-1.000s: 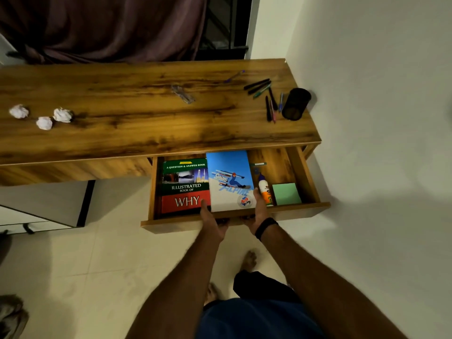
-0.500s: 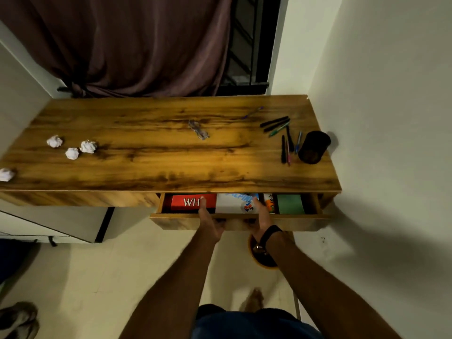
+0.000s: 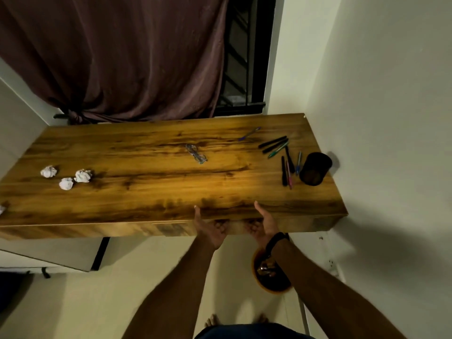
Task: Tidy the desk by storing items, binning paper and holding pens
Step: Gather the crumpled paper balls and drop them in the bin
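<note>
Both hands sat at the front edge of the worktop [image 3: 146, 192], against the drawer [image 3: 234, 227], which lay flush under that edge. The left hand [image 3: 211, 228] had its thumb up on the worktop lip and its fingers curled on the drawer front; the right hand [image 3: 263, 226] mirrored it just beside, thumb on the lip, fingers curled on the drawer front. Pens [image 3: 285, 160] lay scattered near the right end, just beside an upright black cup [image 3: 315, 168] close to the right edge and wall. One purple pen [image 3: 249, 133] lay apart, nearer the rear edge. Glasses [image 3: 195, 154] lay mid-worktop with open wood on all sides. Three paper balls [image 3: 66, 177] clustered near the left end; a fourth [image 3: 1, 209] was cut off by the frame's left border. A bin [image 3: 270, 275] stood on the floor below the right wrist.
</note>
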{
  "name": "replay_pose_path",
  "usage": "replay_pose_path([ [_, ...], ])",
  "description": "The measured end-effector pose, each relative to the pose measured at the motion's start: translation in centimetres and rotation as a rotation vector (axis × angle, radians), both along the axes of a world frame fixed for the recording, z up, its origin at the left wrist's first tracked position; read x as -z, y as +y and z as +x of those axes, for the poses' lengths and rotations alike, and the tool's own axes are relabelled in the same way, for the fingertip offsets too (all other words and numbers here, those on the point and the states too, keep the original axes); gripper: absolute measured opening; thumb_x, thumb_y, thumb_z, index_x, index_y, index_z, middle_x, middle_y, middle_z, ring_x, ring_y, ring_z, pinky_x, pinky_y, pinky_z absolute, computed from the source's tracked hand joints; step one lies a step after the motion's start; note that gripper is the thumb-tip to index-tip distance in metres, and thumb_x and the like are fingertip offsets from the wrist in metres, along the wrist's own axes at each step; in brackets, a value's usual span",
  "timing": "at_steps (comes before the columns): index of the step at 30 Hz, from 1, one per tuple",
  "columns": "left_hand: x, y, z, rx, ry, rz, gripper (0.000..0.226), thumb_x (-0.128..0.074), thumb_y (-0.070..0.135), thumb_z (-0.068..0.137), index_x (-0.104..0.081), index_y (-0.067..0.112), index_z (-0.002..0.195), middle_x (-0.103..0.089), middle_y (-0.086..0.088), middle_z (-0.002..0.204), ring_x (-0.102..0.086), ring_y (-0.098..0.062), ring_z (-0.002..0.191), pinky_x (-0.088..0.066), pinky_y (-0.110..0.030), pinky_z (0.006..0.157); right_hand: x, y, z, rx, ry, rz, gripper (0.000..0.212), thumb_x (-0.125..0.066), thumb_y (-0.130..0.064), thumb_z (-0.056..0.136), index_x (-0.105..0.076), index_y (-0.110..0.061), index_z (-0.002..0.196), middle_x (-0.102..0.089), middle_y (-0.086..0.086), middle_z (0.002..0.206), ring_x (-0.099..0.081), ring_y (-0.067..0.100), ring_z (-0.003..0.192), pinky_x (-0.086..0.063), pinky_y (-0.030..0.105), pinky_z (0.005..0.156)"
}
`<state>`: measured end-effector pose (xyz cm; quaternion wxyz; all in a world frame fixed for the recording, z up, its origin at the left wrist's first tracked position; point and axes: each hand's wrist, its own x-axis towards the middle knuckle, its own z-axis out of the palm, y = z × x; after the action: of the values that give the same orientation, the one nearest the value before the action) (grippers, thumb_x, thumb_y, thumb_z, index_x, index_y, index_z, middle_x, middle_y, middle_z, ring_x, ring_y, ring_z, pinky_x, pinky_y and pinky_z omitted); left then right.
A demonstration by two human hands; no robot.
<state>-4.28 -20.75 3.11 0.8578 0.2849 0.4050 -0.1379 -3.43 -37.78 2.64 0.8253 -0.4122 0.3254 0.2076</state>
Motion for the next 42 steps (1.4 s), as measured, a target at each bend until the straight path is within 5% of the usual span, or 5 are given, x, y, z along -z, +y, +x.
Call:
replay_pose_path([
  [9, 0.1, 1.0, 0.6, 0.125, -0.006, 0.031, 0.083, -0.057, 0.077, 0.073, -0.054, 0.011, 0.124, -0.06, -0.018, 0.123, -0.058, -0.035, 0.114, -0.049, -0.04, 0.09, -0.1, 0.4, -0.4, 0.057, 0.02, -0.04, 0.054, -0.075, -0.049, 0.078, -0.06, -0.009, 0.112, -0.064, 0.015, 0.093, -0.06, 0.028, 0.081, -0.053, 0.041, 0.08],
  [14, 0.1, 1.0, 1.0, 0.533, -0.035, 0.855, 0.031, -0.072, 0.043, 0.079, -0.065, 0.017, 0.093, -0.066, -0.006, 0.085, -0.064, -0.02, 0.073, -0.051, -0.026, 0.06, -1.5, 1.8, -0.5, -0.448, -0.008, -0.457, 0.036, -0.055, -0.047, 0.094, -0.058, -0.017, 0.114, -0.053, 0.004, 0.097, -0.049, 0.01, 0.07, -0.041, 0.017, 0.058],
  [20, 0.0, 3.2, 1.0, 0.813, -0.295, 1.514, 0.051, -0.058, 0.041, 0.091, -0.051, 0.026, 0.138, -0.055, -0.006, 0.139, -0.049, -0.03, 0.129, -0.042, -0.042, 0.105, -3.0, 4.3, 0.8, -0.644, -0.41, -1.236, 0.037, -0.057, -0.043, 0.093, -0.061, -0.017, 0.118, -0.063, 0.005, 0.121, -0.057, 0.024, 0.114, -0.047, 0.038, 0.095],
  [24, 2.5, 6.0, 0.9, 1.34, -0.355, 1.754, 0.083, -0.043, 0.056, 0.095, -0.002, 0.018, 0.157, -0.002, -0.008, 0.164, -0.006, -0.029, 0.151, -0.014, -0.048, 0.12, -1.7, 5.4, 1.7, -1.199, -0.502, -1.407, 0.066, -0.038, -0.048, 0.1, -0.015, -0.018, 0.154, -0.005, 0.006, 0.163, -0.002, 0.029, 0.149, -0.011, 0.051, 0.119],
  [42, 4.4, 12.4, 2.4, 1.329, -0.412, 1.805, 0.098, 0.007, 0.085, 0.072, 0.007, 0.032, 0.155, 0.012, 0.001, 0.164, 0.009, -0.025, 0.151, 0.003, -0.058, 0.118, 1.3, 8.4, 3.0, -1.343, -0.379, -1.524, 0.065, -0.021, -0.049, 0.102, 0.014, -0.03, 0.153, 0.027, -0.002, 0.158, 0.024, 0.028, 0.146, 0.008, 0.055, 0.116],
])
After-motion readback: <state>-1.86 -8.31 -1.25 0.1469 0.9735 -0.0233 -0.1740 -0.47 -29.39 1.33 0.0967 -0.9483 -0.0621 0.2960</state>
